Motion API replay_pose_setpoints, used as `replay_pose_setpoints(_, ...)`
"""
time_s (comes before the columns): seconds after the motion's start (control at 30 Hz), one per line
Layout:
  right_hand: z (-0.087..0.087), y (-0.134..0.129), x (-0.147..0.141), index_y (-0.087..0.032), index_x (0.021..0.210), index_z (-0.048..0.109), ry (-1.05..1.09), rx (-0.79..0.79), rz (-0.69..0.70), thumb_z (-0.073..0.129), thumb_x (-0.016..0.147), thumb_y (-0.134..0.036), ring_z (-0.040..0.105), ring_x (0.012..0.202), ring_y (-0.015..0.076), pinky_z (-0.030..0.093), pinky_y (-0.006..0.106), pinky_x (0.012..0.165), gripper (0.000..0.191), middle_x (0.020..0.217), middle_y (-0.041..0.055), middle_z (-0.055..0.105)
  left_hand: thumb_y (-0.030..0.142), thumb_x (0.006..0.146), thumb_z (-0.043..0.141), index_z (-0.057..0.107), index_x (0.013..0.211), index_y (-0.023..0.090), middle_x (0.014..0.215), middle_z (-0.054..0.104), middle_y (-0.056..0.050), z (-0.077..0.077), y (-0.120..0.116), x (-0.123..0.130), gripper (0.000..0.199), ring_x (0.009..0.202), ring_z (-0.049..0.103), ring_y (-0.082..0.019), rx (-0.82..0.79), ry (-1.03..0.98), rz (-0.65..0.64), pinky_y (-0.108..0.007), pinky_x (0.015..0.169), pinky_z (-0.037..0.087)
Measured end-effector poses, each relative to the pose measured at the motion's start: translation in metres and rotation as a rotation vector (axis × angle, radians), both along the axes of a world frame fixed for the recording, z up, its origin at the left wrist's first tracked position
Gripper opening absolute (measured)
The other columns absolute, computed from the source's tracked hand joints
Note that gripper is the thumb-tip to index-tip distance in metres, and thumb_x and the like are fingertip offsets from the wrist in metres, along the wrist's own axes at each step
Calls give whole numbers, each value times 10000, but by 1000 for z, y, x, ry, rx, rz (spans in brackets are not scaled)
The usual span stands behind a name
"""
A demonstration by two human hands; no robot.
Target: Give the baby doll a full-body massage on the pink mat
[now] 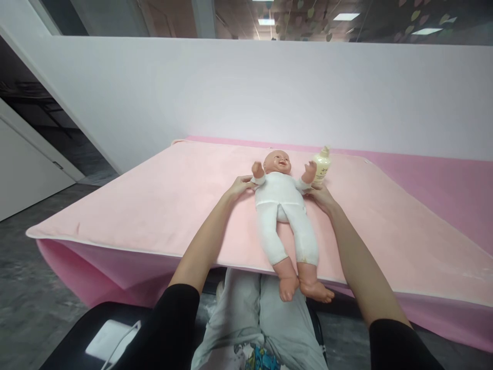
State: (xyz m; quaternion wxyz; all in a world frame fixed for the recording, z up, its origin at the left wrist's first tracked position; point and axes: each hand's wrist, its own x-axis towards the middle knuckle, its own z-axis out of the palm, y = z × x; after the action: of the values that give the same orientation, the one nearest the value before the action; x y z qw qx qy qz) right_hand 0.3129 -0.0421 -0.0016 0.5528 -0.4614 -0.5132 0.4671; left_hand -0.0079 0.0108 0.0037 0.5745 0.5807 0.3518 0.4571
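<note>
A baby doll (280, 192) with a white cloth body lies on its back on the pink table cover, its feet over the front edge. My left hand (242, 186) is at the doll's arm on the left, fingers closed on the white sleeve near the wrist. On the other side, my right hand (320, 197) has its fingers closed at the doll's other arm, near the elbow, partly beneath it. Just behind that arm stands a pale yellow pump bottle (322, 165), partly covered by the doll's hand.
The pink cover (134, 205) spreads over the wide table, backed by a white wall (246, 92). At the lower left, a white device with a cable (110, 339) lies on a black seat. A white door stands far left.
</note>
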Motion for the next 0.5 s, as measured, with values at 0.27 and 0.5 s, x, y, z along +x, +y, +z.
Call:
replay_pose_setpoints(0.27,-8,5,7,-206,587,700,-31,25,-67,729,460,-115,645,934,203,532,318,833,159,981,57,716,71,526,581,712,619,151,1080,715,-94,-11,6,-5,180,1038,642,-223,6,-11,105,-372,993,477)
replay_pose_setpoints(0.5,-4,3,5,-207,827,756,28,3,-12,802,500,-195,639,790,160,531,296,740,330,911,39,721,175,510,715,767,860,147,901,743,-66,-8,3,-3,355,842,654,-205,-33,-42,42,-338,813,508)
